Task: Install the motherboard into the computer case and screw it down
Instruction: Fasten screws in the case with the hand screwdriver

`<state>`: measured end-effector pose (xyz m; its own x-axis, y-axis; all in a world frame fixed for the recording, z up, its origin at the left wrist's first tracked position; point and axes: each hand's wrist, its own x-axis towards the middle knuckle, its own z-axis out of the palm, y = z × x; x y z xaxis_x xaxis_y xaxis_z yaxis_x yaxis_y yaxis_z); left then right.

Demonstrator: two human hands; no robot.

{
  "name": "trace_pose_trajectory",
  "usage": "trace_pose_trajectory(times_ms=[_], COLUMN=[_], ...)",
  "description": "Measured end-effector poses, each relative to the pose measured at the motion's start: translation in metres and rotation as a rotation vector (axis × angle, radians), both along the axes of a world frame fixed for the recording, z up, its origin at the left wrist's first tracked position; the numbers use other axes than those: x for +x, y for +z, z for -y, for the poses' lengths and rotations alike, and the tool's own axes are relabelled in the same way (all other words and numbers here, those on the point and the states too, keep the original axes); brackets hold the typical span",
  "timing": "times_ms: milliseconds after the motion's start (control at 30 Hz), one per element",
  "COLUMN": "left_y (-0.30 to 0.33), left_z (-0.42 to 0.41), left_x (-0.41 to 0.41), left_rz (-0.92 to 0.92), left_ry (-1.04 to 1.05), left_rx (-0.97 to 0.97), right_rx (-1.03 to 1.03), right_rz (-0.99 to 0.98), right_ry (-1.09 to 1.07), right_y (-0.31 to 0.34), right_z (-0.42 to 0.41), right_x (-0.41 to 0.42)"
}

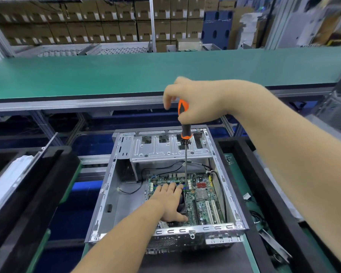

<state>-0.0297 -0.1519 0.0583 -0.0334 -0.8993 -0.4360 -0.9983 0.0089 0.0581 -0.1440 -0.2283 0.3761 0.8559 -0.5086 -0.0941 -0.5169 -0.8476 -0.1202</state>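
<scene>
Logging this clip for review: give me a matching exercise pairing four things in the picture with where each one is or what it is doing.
Column one:
1. left hand
2. right hand
3. screwdriver
4. motherboard

Column two:
A. lies inside the open computer case
B. grips an orange and black handle
C. rests flat on the board
D. stands upright, tip down at the board

Pairs: 1-C, 2-B, 3-D, 4-A
</scene>
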Motion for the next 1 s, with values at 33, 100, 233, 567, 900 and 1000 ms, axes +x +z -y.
trace_pose_trajectory(times_ms=[33,100,233,567,900,1000], left_y=[0.0,0.001,0.004,0.01,0.01,0.01], left_z=[0.0,0.0,-0.001,-0.002,-0.002,-0.002], left_x=[0.0,-0.001,-0.001,-0.003,-0.003,-0.003], left_rz=[-0.001,-0.003,0.004,0.004,0.009,0.012], left_ry=[0.001,0.003,-0.001,-0.001,-0.005,-0.011], left_rx=[0.002,0.006,0.024,0.041,0.028,0.023], right_rx=[0.061,0.022,-0.281,-0.313,-0.089,-0.209], right_rz=[0.032,0.026,-0.052,-0.137,-0.082,-0.102], right_ry=[0.001,-0.062,-0.096,-0.153,-0.041,-0.145], right_y=[0.001,-0.002,-0.006,-0.003,0.003,0.003], right_z=[0.0,0.0,0.002,0.005,0.003,0.002], right_x=[-0.002,0.002,0.007,0.0,-0.003,-0.004])
